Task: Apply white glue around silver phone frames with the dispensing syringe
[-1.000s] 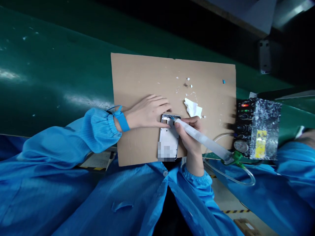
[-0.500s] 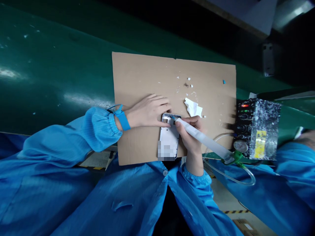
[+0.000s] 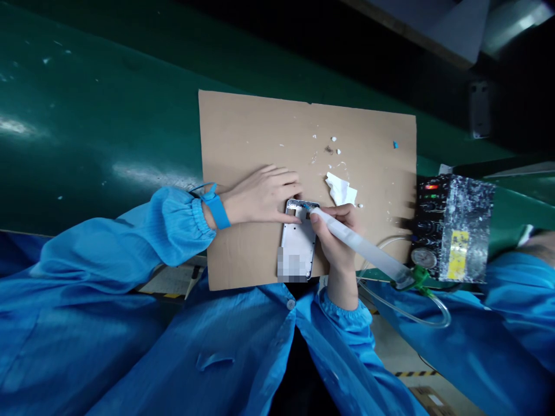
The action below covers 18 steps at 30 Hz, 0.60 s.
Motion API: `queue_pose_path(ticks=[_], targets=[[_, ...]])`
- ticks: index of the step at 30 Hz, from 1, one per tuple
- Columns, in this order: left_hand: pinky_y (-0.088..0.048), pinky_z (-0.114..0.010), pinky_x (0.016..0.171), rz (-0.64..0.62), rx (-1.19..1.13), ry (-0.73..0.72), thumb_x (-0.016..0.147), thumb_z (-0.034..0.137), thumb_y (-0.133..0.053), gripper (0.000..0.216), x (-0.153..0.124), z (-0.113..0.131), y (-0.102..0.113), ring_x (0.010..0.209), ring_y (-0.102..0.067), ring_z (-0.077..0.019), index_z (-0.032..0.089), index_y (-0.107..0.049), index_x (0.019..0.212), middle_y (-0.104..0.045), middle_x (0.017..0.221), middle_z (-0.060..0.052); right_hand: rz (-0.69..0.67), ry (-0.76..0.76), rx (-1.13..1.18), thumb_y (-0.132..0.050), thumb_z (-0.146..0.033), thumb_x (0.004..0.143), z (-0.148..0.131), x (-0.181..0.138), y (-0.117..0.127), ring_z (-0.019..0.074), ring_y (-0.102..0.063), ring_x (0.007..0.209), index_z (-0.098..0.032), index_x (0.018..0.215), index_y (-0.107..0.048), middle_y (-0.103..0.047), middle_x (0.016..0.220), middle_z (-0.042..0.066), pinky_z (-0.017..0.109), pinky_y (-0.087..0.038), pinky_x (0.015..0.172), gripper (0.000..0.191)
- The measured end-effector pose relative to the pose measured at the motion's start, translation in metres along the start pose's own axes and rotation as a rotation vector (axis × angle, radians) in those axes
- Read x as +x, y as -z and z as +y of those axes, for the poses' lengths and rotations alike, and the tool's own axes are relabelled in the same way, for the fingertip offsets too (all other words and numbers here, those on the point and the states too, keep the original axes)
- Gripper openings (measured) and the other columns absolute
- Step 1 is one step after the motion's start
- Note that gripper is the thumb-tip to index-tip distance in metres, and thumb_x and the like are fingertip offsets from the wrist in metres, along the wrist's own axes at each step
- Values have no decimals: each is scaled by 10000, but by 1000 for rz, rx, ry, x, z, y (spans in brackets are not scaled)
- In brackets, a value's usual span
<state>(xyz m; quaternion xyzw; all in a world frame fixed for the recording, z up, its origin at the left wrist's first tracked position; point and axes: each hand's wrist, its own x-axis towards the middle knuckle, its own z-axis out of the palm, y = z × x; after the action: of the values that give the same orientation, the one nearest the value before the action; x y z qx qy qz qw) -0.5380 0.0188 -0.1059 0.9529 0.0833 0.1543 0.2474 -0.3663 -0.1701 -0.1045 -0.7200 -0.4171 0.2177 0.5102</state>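
Silver metal phone frame [image 3: 298,240] lies unmoved at the near edge of the brown cardboard sheet [image 3: 255,133], left hand [image 3: 260,197] pressing flat fingers on it, right hand [image 3: 337,245] still pinching the translucent plastic syringe [image 3: 362,247] at its top.

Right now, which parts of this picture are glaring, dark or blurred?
Head view: lamp glare streaks the green belt at left; the top is nearly black; a pixelated patch hides the lower end of the phone frame; the right hand on the syringe is sharp; straight edges bend from lens distortion.
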Motion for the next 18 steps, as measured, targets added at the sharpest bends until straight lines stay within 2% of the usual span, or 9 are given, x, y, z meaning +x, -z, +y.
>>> queue_pose_path(ticks=[18], targets=[[-439,-378,891,10,-2,-7,1009,555,-778,369,1,0,-1,1008,-657,-249,198,-713,1079,-732,1097,-75,29,23,-58,-867,-520,947,-2,2,-1,160,-693,662,-235,944,-685,-757,812,6,278,-553,544,338]])
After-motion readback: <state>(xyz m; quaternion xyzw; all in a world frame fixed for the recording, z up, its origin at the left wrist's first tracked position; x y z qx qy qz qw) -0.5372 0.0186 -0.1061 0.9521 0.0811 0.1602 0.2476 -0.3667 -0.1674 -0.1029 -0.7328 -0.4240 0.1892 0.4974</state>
